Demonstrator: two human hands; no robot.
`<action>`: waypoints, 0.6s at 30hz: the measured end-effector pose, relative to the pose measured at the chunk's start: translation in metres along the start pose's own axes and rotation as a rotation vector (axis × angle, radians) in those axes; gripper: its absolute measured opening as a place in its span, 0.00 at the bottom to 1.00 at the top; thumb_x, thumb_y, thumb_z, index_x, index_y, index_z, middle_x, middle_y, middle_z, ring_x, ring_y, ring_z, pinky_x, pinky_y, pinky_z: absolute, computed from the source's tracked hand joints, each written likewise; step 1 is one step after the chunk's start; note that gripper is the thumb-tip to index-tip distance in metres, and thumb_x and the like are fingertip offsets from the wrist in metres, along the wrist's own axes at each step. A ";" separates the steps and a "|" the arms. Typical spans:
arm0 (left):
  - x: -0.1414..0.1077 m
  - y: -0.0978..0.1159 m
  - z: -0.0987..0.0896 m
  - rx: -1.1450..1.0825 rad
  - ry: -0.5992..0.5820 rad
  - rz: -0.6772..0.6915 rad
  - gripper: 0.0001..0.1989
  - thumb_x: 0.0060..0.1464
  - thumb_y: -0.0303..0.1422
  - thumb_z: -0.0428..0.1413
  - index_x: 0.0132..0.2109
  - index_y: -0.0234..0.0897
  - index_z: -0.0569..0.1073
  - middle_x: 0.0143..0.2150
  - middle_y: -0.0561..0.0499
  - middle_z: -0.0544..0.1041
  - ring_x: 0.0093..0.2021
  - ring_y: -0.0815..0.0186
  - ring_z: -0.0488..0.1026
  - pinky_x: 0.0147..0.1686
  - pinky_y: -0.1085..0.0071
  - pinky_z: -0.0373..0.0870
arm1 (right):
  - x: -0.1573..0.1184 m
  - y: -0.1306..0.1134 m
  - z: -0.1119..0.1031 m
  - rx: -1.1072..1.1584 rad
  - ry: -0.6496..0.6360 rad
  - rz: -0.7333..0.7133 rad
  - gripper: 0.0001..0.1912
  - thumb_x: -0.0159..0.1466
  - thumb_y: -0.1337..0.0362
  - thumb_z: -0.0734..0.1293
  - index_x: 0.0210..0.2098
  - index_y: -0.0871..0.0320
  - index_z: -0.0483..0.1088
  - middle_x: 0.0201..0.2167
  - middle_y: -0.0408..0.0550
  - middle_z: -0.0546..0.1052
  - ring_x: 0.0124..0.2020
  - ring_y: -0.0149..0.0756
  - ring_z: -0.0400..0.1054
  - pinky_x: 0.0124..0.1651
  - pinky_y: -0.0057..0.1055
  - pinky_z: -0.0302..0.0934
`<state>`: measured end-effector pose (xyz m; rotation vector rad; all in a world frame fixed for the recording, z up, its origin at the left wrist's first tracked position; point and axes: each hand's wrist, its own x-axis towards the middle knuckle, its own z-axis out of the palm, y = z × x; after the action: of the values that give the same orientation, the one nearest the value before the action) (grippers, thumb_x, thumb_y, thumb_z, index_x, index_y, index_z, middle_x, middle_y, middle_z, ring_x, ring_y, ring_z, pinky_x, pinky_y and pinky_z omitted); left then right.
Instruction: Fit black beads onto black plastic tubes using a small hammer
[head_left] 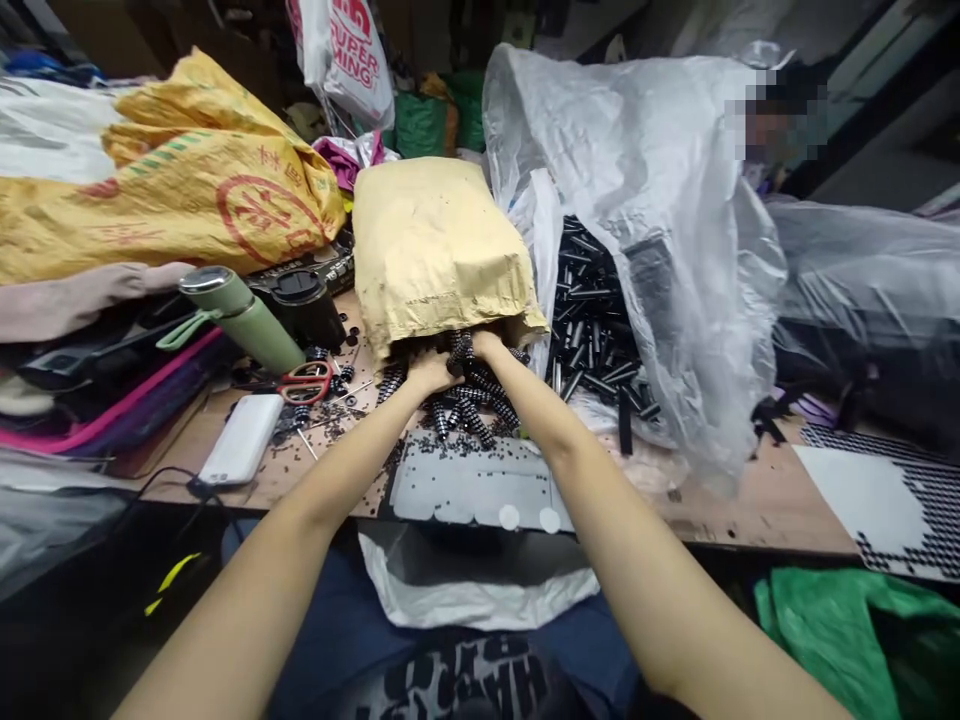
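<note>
A yellow paper sack (442, 235) lies on the workbench with its mouth toward me. Black ribbed sticks (469, 410), looking like stacked small rings, lie in a heap at the mouth. My left hand (431, 372) is at the opening among these sticks; its fingertips are hidden by them and the sack's shadow. Reaching farther under the sack's edge is my right hand (487, 345), its fingers out of sight inside. Below the heap is a grey plate (472, 490) with tiny black pieces scattered along its upper edge.
To the right, a clear plastic bag (675, 230) holds many black tubes (589, 310). On the left are a green flask (244, 320), red-handled scissors (306, 382), a white power bank (241, 440) and a black cup (307, 310). A white bag (480, 600) hangs open below the bench edge.
</note>
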<state>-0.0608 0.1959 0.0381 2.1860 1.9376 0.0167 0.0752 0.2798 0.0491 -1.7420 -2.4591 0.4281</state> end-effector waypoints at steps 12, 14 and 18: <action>-0.081 -0.023 0.007 0.025 0.011 0.116 0.37 0.49 0.52 0.55 0.63 0.42 0.64 0.70 0.39 0.51 0.69 0.36 0.39 0.59 0.38 0.45 | -0.143 0.015 -0.023 0.044 0.251 -0.095 0.22 0.67 0.59 0.60 0.59 0.54 0.61 0.61 0.54 0.63 0.59 0.45 0.59 0.61 0.42 0.53; -0.085 -0.033 0.001 0.015 -0.039 0.099 0.39 0.48 0.51 0.57 0.65 0.43 0.61 0.69 0.39 0.55 0.67 0.35 0.45 0.59 0.38 0.47 | -0.167 0.044 -0.027 0.055 0.327 0.254 0.18 0.69 0.61 0.56 0.54 0.60 0.65 0.55 0.59 0.69 0.57 0.44 0.62 0.58 0.39 0.56; -0.103 -0.039 -0.008 0.001 -0.076 0.028 0.32 0.52 0.42 0.55 0.64 0.39 0.63 0.62 0.36 0.65 0.59 0.43 0.63 0.56 0.51 0.59 | -0.198 0.092 -0.021 0.080 0.316 0.695 0.21 0.64 0.64 0.63 0.53 0.72 0.64 0.49 0.71 0.72 0.52 0.49 0.67 0.51 0.39 0.60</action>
<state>-0.1131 0.1002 0.0530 2.1820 1.8664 -0.0623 0.2312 0.1262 0.0592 -2.3732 -1.5606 0.2601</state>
